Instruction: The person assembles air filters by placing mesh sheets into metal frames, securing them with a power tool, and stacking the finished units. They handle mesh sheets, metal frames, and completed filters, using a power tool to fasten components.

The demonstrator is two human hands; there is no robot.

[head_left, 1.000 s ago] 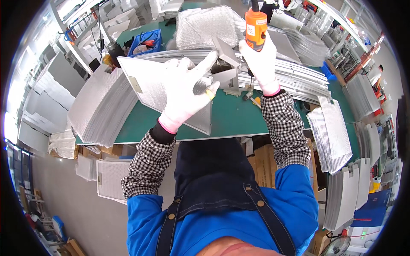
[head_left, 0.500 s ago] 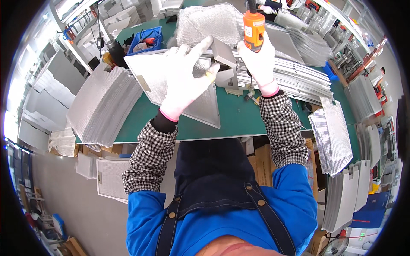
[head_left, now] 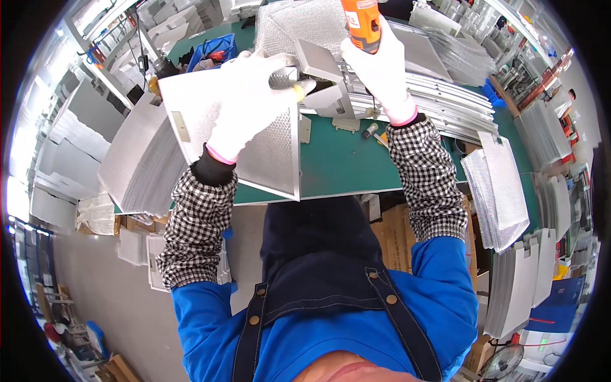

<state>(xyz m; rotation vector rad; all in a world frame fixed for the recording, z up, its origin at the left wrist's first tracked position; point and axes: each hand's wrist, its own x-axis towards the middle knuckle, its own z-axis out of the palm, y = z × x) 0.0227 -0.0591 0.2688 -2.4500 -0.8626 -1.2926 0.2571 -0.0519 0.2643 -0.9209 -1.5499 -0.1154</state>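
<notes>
White-gloved right hand [head_left: 384, 71] has fingers wrapped round an orange cylindrical power tool [head_left: 362, 27], while left hand [head_left: 250, 92], fingers half-spread, grip unconfirmed, overlies a silver mesh panel [head_left: 270, 149] over the green desk [head_left: 356, 159], right edge rimmed, remainder undeterminable.

On my feed I can read no words; the small white label [head_left: 352, 20] on the orange-and-black cylindrical tool [head_left: 366, 27] over the green desk [head_left: 344, 169] is illegible.

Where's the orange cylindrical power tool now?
The tool is at the head view's top edge, right of centre, in the white-gloved right hand, near the grey metal box.
</notes>
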